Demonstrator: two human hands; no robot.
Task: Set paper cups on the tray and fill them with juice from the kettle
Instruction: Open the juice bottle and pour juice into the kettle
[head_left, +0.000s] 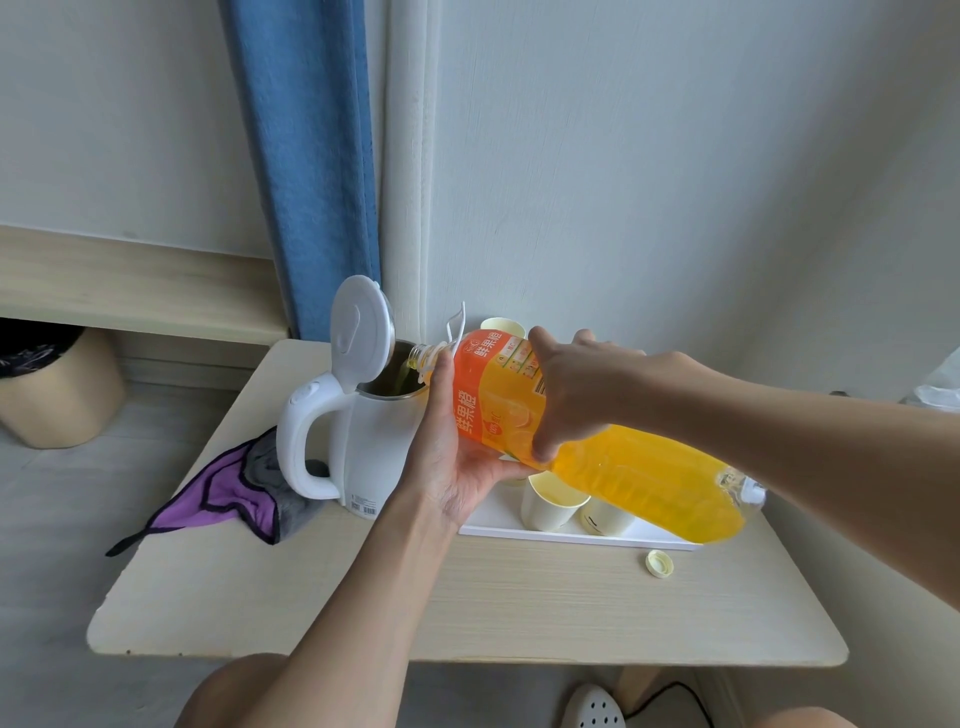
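Note:
A large orange juice bottle (623, 467) lies tilted, its open neck over the mouth of a white kettle (363, 447) whose lid stands flipped up. Juice runs from the neck into the kettle. My left hand (452, 457) cradles the bottle from below near its label. From above, my right hand (582, 389) grips the bottle's middle. A white tray (498, 519) sits right of the kettle, under the bottle. Pale yellow paper cups stand on it: one (550, 501) at the front, another (605, 517) beside it, and one (501, 327) at the back. The bottle and hands hide part of the tray.
A yellow bottle cap (660, 564) lies on the wooden table (467, 613) in front of the tray. A purple and grey cloth (234, 493) hangs over the table's left edge by the kettle. A blue curtain (311, 156) hangs behind, and a bin (52, 389) stands at far left.

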